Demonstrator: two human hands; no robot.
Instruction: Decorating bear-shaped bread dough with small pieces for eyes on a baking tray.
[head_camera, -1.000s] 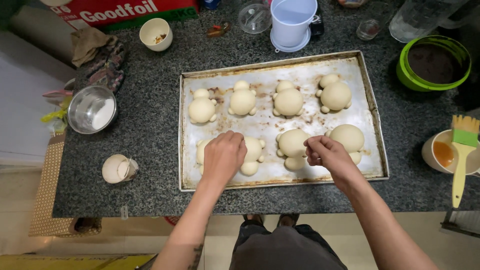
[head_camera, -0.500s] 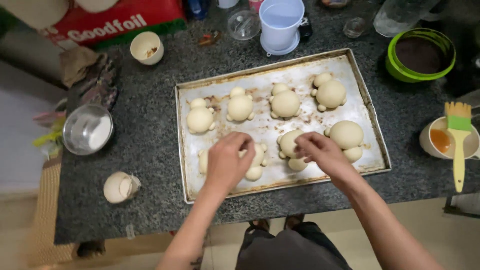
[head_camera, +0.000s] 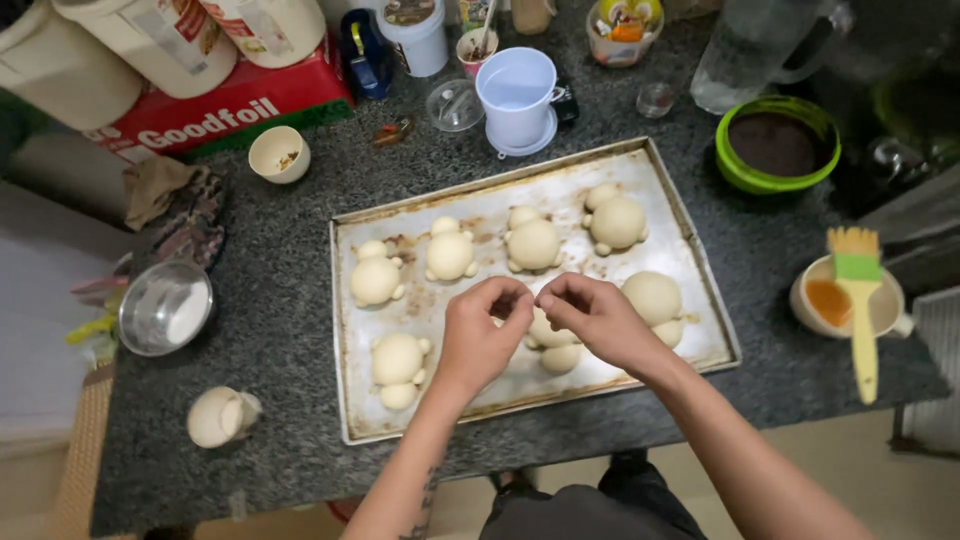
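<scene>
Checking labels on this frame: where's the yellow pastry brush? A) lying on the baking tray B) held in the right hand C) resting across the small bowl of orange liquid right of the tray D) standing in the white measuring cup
C: the yellow pastry brush lies across the small bowl of orange liquid on the counter, right of the baking tray, away from both hands.

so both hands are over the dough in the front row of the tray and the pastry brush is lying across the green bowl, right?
Not quite. In the head view the pastry brush lies across the white cup of orange liquid, not the green bowl. Both hands, left and right, are over the front-row dough on the tray.
</scene>
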